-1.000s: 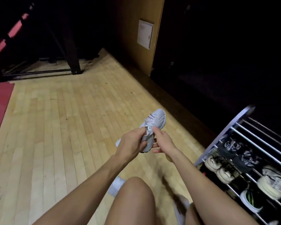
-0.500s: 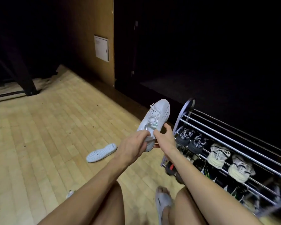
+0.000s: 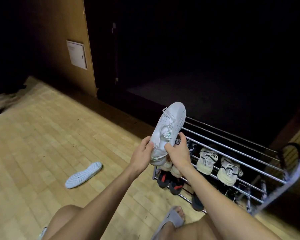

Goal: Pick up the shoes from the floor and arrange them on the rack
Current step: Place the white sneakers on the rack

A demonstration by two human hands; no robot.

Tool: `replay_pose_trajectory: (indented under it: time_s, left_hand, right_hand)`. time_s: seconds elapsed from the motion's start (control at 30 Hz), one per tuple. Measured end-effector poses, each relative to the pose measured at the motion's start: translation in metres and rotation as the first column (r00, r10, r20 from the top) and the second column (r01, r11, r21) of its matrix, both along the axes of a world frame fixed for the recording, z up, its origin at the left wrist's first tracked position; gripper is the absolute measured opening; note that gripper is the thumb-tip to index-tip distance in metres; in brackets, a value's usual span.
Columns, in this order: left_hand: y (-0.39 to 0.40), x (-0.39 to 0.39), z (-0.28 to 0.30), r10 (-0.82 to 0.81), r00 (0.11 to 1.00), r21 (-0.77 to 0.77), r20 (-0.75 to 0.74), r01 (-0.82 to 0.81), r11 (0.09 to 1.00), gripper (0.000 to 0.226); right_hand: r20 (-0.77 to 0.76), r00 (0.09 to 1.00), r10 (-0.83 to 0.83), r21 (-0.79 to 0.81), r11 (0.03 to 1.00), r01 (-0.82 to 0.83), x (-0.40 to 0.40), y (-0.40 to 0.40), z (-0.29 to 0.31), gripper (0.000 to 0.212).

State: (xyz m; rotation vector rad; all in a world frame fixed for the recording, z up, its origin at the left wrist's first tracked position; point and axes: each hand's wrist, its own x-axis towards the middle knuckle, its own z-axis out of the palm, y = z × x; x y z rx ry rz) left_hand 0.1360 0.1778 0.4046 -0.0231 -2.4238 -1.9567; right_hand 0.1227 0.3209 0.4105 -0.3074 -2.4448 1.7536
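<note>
The wooden floor (image 3: 33, 144) runs off to the left. On the right stands a metal rack (image 3: 249, 163) with several pairs of shoes on its bars. Above the rack's left end, a white sneaker (image 3: 170, 125) is held up, toe pointing away. The left hand (image 3: 142, 155) grips its heel side; the right hand (image 3: 178, 153) pinches its collar. Its mate (image 3: 83, 172) lies sole-up on the floor, well left.

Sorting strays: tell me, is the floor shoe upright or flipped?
Flipped: the shoe lies on the floor with its treaded sole facing up.
</note>
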Motion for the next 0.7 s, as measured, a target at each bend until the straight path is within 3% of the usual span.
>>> replay_pose_trajectory:
  time_s: [0.1, 0.2, 0.3, 0.43, 0.7]
  left_hand:
    - [0.021, -0.015, 0.001, -0.055, 0.998, 0.013, 0.006, 0.055, 0.998, 0.028]
    - [0.044, -0.034, 0.007, -0.097, 0.995, 0.02, 0.019, 0.097, 0.995, 0.032]
    - [0.069, -0.056, 0.012, -0.122, 0.992, -0.061, 0.0, 0.122, 0.991, 0.039]
    - [0.094, -0.092, 0.016, -0.138, 0.99, -0.166, -0.037, 0.131, 0.977, 0.038]
    - [0.122, -0.15, -0.01, -0.16, 0.985, -0.072, 0.065, 0.164, 0.984, 0.053]
  right_hand:
    - [-0.015, 1.0, -0.011, 0.0, 1.0, 0.011, -0.013, 0.019, 0.001, 0.078]
    - [-0.044, 0.998, -0.044, 0.1, 0.994, 0.048, -0.031, 0.037, 0.002, 0.065]
    - [-0.067, 0.993, -0.1, 0.178, 0.978, 0.111, -0.051, 0.052, 0.003, 0.048]
    - [-0.071, 0.985, -0.16, 0.22, 0.96, 0.171, -0.083, 0.068, -0.002, 0.047]
    - [0.005, 0.985, -0.171, 0.184, 0.969, 0.167, -0.144, 0.102, -0.018, 0.02]
